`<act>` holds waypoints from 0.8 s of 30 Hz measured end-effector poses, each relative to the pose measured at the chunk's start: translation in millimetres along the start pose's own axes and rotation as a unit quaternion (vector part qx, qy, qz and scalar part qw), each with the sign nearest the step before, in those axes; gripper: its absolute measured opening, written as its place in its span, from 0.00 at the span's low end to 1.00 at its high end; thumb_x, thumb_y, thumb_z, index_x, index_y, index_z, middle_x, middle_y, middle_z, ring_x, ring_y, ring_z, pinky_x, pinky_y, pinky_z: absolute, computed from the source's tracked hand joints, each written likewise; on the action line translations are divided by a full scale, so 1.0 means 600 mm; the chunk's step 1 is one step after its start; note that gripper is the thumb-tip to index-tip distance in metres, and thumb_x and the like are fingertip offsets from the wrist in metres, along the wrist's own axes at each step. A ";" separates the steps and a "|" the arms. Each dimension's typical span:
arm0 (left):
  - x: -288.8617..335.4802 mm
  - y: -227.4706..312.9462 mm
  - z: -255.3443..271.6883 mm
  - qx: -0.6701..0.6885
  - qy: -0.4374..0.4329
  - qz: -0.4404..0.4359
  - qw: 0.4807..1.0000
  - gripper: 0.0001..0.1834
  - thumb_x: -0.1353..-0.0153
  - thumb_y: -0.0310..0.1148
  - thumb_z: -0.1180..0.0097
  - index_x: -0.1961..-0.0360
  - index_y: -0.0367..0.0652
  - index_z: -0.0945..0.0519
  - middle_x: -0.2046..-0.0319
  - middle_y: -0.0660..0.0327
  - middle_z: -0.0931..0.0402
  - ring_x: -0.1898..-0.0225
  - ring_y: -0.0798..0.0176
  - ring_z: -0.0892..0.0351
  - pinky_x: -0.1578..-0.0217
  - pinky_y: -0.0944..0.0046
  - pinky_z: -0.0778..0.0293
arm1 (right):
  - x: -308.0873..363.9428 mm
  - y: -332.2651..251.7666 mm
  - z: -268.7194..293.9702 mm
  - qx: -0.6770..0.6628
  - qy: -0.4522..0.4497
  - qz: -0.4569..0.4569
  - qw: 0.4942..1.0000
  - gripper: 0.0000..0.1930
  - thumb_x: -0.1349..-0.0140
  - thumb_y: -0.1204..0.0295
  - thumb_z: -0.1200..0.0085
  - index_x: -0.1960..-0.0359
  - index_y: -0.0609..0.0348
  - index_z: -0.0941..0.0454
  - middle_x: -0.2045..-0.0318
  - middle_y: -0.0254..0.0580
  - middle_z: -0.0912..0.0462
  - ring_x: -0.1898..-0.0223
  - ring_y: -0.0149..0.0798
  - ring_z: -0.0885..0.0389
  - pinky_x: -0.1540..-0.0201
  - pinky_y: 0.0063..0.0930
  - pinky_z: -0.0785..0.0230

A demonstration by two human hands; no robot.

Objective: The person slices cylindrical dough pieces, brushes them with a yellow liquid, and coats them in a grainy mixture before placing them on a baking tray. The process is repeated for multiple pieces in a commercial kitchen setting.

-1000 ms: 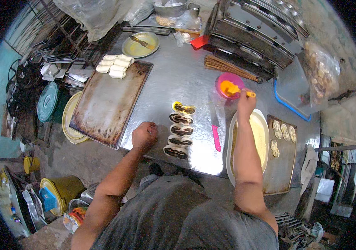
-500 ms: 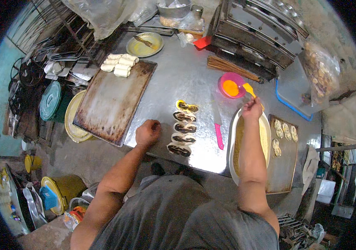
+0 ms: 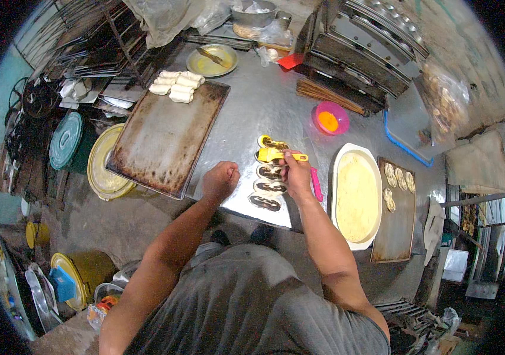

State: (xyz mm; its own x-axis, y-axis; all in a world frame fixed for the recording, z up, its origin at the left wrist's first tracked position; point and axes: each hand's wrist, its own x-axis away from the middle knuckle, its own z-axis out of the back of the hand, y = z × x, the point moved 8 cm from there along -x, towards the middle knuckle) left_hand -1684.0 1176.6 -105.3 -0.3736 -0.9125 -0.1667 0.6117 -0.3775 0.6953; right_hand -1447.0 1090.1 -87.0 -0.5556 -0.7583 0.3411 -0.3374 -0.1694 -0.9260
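Observation:
My right hand (image 3: 295, 174) grips the handle of a yellow pastry brush (image 3: 270, 155), its head over the second of several dough pieces with dark filling (image 3: 267, 187), lined up in a column on the metal table. The farthest piece (image 3: 272, 142) bears a yellow coating. Closed into a fist, my left hand (image 3: 222, 180) rests by the table's near edge, left of the column. Beside my right hand lies a knife with a pink handle (image 3: 317, 184), partly hidden. A pink bowl (image 3: 343, 112) with orange liquid stands farther off to the right.
At left, a dark baking tray (image 3: 164, 142) carries several pale rolls (image 3: 177, 84). A white oval dish (image 3: 335, 198) with a yellowish layer stands right, beside another tray (image 3: 391, 236) with several shaped pieces. Behind are a plate (image 3: 212, 61), a bundle of sticks (image 3: 330, 96) and an oven-like metal unit (image 3: 365, 44).
My right hand has swung left with the brush, from beside the pink bowl to the dough column. My left hand stays closed, a little nearer the column.

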 end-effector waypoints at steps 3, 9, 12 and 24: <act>0.003 -0.006 0.001 0.025 0.004 0.000 1.000 0.08 0.40 0.37 0.38 0.60 0.49 0.16 0.63 0.56 0.16 0.63 0.49 0.15 0.60 0.51 0.20 | -0.016 0.009 0.027 0.042 0.048 0.019 0.998 0.09 0.27 0.68 0.46 0.53 0.60 0.22 0.74 0.33 0.20 0.80 0.25 0.28 0.79 0.21 0.35; 0.003 -0.009 -0.008 0.021 -0.006 0.016 1.000 0.09 0.40 0.36 0.38 0.59 0.49 0.15 0.61 0.56 0.16 0.61 0.48 0.15 0.58 0.52 0.20 | -0.018 -0.028 0.129 0.140 0.085 0.083 0.983 0.07 0.27 0.69 0.46 0.54 0.56 0.20 0.73 0.30 0.22 0.77 0.24 0.28 0.77 0.19 0.34; 0.004 -0.015 -0.006 -0.004 0.009 0.015 1.000 0.10 0.39 0.38 0.38 0.58 0.50 0.15 0.60 0.56 0.15 0.60 0.47 0.15 0.57 0.52 0.20 | -0.008 -0.033 0.036 0.064 0.029 0.061 0.996 0.07 0.27 0.68 0.45 0.53 0.56 0.20 0.72 0.30 0.21 0.76 0.24 0.27 0.76 0.20 0.33; -0.008 0.018 0.002 -0.052 -0.013 0.050 0.997 0.10 0.39 0.39 0.38 0.61 0.48 0.14 0.62 0.54 0.15 0.63 0.49 0.14 0.61 0.52 0.20 | -0.049 -0.023 0.089 0.227 -0.122 0.089 0.962 0.08 0.29 0.70 0.43 0.56 0.60 0.17 0.73 0.31 0.20 0.76 0.24 0.27 0.74 0.22 0.33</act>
State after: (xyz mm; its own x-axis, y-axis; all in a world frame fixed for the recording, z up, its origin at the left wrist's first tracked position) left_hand -1676.7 1177.4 -96.2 -0.3253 -0.9422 -0.0809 0.7150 -0.3010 0.6310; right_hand -1385.7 1081.3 -93.1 -0.3598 -0.9166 0.1741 0.1434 -0.2387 -0.9605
